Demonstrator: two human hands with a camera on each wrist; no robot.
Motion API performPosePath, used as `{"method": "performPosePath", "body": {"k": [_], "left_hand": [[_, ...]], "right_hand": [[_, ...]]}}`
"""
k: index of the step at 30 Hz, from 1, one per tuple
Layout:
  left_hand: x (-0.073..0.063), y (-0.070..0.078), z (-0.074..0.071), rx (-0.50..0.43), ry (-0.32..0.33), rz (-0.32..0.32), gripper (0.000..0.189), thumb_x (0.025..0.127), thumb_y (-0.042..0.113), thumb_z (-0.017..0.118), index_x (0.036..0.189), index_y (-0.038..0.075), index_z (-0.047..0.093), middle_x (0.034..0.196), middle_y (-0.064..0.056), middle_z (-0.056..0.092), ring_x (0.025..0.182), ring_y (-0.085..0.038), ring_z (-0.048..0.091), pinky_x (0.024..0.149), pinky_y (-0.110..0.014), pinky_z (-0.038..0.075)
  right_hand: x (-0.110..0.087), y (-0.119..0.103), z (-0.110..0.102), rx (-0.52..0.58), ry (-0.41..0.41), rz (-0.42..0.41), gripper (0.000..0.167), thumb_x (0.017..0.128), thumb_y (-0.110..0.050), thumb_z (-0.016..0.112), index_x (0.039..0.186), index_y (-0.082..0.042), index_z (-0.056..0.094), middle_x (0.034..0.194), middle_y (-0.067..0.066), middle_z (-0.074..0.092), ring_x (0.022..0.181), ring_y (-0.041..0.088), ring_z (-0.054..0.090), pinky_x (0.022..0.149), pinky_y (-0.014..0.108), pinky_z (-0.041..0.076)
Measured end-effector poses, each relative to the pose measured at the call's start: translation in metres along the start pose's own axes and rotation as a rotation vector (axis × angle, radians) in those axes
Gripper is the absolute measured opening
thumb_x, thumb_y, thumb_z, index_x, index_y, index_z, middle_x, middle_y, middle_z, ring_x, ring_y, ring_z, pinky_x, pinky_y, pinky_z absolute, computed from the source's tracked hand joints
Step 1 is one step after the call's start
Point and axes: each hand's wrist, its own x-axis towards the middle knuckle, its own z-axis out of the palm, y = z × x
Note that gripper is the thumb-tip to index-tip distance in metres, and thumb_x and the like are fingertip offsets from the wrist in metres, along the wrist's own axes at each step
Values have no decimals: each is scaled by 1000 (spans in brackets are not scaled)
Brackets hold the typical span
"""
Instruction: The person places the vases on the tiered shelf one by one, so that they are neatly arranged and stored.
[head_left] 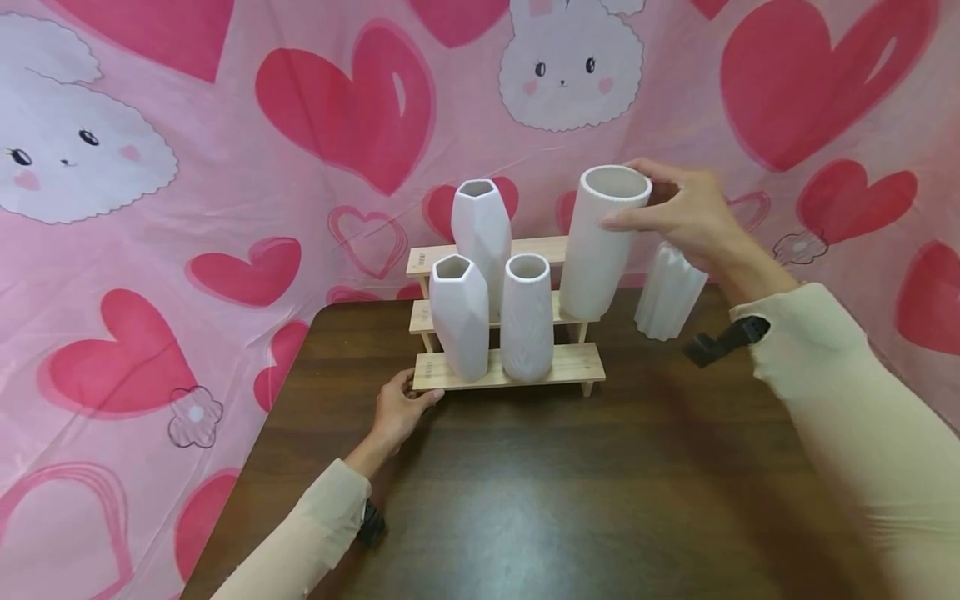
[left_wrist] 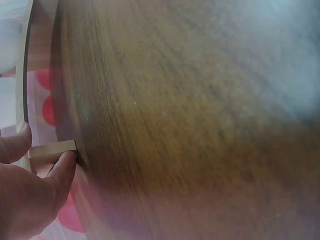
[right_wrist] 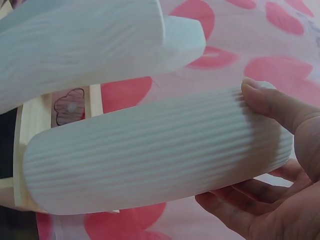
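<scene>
My right hand (head_left: pixel 686 208) grips a tall ribbed white vase (head_left: pixel 596 258) near its rim, thumb on the near side. In the right wrist view the base of this ribbed vase (right_wrist: pixel 150 155) is at the middle step of the wooden stand. My left hand (head_left: pixel 401 408) holds the front left end of the three-step wooden stand (head_left: pixel 573 364), with the thumb at the front step's edge. On the front step stand a faceted vase (head_left: pixel 461 321) and a textured round vase (head_left: pixel 527 325). Behind them rises another faceted vase (head_left: pixel 482 225), its base partly hidden.
A fluted white vase (head_left: pixel 669 292) stands on the dark wooden table (head_left: pixel 510 475), right of the stand and beneath my right forearm. A pink cloth (head_left: pixel 450 108) with hearts and bunnies hangs right behind the table.
</scene>
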Motion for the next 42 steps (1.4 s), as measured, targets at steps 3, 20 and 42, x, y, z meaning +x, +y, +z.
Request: {"method": "performPosePath", "body": {"k": [3,20,42], "left_hand": [[1,0,0,0,2,1,56,83,14,77,131,0,52,117,-18,64,103,-27,61,78,-32,52],[1,-2,2,0,8,5,55,83,14,77,130,0,53,117,-18,65,103,-28,61,77,-31,51],[4,-2,2,4,10,-10,55,83,15,77,131,2,53,119,-17,64,105,-27,60,80,-34,50]], "right_hand": [[4,1,7,5,-8,10,52,71,-11,86,119,-12,65,99,3,67,91,18,59,76,23,48],[22,6,34,-98,-45,88,65,68,-26,90,126,-20,63,105,1,68,93,16,60,73,28,52],[32,4,47,-174,-93,106,68,67,-34,89,128,-23,62,110,3,67,98,18,60,83,32,48]]}}
